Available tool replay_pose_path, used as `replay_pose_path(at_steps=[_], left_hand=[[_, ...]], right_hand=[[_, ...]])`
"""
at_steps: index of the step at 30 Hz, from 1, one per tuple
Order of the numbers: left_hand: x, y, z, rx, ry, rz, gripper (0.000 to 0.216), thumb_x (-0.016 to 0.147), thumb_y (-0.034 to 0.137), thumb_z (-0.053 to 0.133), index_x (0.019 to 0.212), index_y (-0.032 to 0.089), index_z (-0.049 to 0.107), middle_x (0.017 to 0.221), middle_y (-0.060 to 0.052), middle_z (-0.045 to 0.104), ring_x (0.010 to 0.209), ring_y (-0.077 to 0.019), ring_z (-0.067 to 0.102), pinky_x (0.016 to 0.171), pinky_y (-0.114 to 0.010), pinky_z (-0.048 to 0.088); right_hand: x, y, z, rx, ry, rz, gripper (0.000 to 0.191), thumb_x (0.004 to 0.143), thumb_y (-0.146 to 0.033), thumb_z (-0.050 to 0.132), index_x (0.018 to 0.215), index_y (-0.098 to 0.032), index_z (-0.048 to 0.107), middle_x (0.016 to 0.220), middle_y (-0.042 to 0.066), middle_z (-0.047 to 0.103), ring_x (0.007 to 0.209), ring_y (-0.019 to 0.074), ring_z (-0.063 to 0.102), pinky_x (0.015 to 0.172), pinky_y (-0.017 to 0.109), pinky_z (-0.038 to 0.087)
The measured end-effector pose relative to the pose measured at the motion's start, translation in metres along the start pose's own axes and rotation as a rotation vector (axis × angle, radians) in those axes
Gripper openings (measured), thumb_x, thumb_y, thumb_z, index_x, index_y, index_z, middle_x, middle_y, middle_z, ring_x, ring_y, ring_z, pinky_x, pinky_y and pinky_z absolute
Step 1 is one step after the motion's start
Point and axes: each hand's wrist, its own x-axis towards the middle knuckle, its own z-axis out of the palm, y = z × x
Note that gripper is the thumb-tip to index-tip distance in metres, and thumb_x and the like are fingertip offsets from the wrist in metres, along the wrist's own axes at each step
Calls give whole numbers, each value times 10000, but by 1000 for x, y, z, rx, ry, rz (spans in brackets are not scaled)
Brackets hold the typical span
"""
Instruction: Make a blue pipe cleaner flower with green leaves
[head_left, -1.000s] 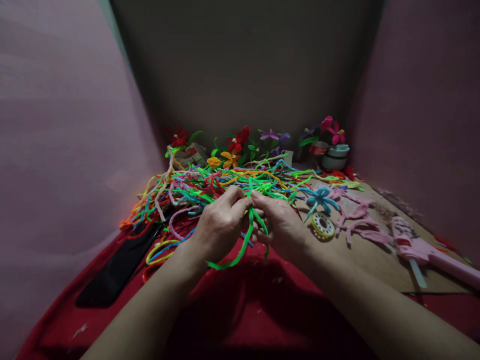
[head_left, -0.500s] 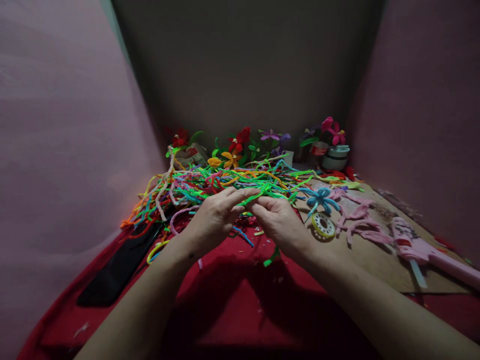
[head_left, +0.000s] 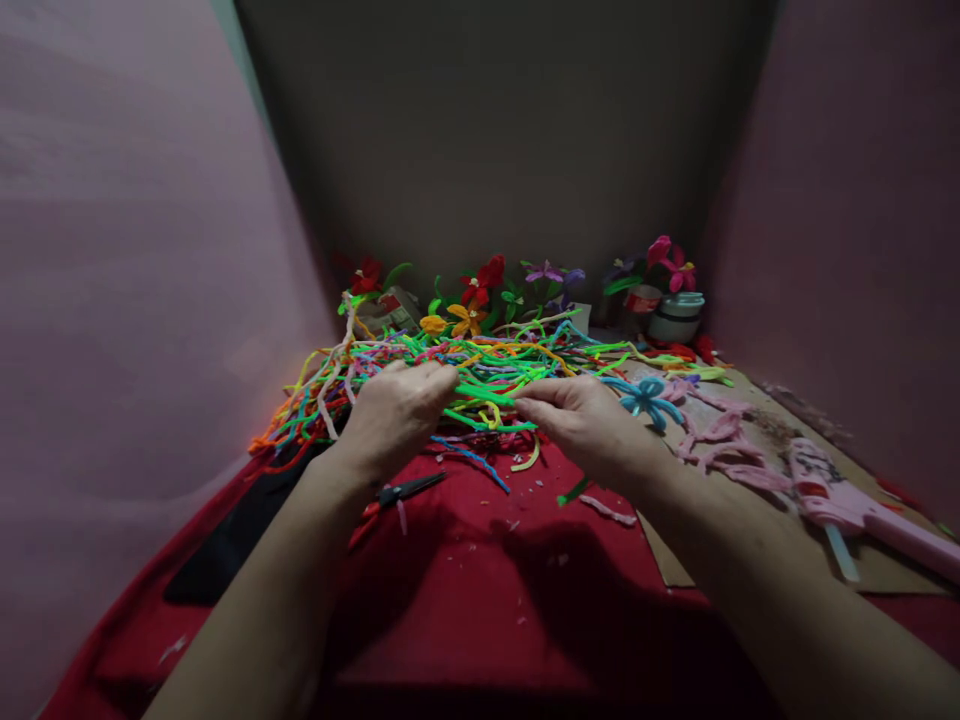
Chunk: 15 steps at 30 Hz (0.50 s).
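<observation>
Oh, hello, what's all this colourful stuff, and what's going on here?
A person is handling fuzzy green strands. The right hand pinches a green strand between thumb and finger; the left hand is curled at its other side, its fingertips hidden, so its grip can't be made out. Behind lies a tangled multicoloured pile, with fuzzy flowers beyond it. A blue flower and a pink tool lie off to the right.

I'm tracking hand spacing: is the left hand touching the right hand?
Apart. The head view shows a gap between the left hand and right hand, with green pipe cleaners visible there.
</observation>
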Motion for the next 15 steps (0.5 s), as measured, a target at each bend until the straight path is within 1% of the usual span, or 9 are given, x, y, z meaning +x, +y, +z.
replay_pose_path(at_steps=[2, 4, 6, 10, 12, 13, 14, 15], left_hand=[[2, -8, 2, 171, 92, 0, 153, 811, 152, 424, 734, 191, 551, 721, -68, 576, 667, -198, 512, 607, -296, 334], [3, -16, 6, 250, 153, -2, 170, 818, 153, 414, 773, 183, 575, 783, -103, 596, 734, -232, 524, 639, -327, 348], [3, -23, 10, 249, 187, -4, 199, 830, 145, 391, 803, 178, 585, 783, -110, 609, 757, -242, 534, 661, -342, 356], [-3, -38, 17, 172, 227, -73, 187, 807, 131, 404, 771, 170, 584, 683, -90, 604, 696, -226, 549, 683, -349, 358], [-6, -45, 18, 104, 270, -173, 167, 796, 158, 426, 750, 174, 586, 668, -78, 598, 675, -215, 546, 679, -340, 362], [-7, -48, 18, 44, 316, -267, 162, 792, 170, 431, 746, 177, 586, 660, -67, 594, 660, -202, 542, 667, -326, 367], [-8, -49, 17, -55, 379, -396, 162, 792, 184, 430, 745, 180, 585, 644, -50, 585, 632, -184, 534, 641, -304, 373], [-7, -49, 16, -197, 443, -555, 168, 794, 199, 422, 738, 183, 579, 618, -30, 571, 586, -161, 521, 601, -278, 377]], right_hand=[[2, -1, -5, 108, -10, 92, 180, 733, -277, 574, 629, -156, 658, 401, -69, 344, 378, 54, 252, 378, 208, 167], [4, -1, -9, 210, -1, 200, 178, 701, -310, 602, 656, -147, 657, 361, -84, 313, 331, 42, 209, 342, 204, 123], [4, 0, -12, 301, -3, 273, 190, 682, -334, 623, 665, -146, 646, 339, -96, 287, 306, 35, 177, 323, 200, 102], [3, 2, -21, 463, -79, 309, 187, 664, -328, 668, 638, -152, 607, 348, -105, 268, 301, 22, 151, 316, 188, 94], [3, 3, -27, 529, -108, 344, 167, 655, -297, 681, 661, -150, 603, 359, -113, 248, 309, 19, 133, 318, 184, 81], [4, 4, -29, 557, -106, 357, 158, 654, -282, 682, 670, -148, 600, 364, -117, 236, 314, 17, 122, 318, 182, 75], [5, 4, -31, 587, -93, 357, 151, 658, -270, 680, 676, -147, 595, 370, -121, 223, 322, 17, 113, 319, 180, 73], [6, 5, -31, 618, -73, 346, 144, 666, -262, 674, 678, -147, 587, 378, -123, 209, 329, 17, 104, 318, 178, 70]])
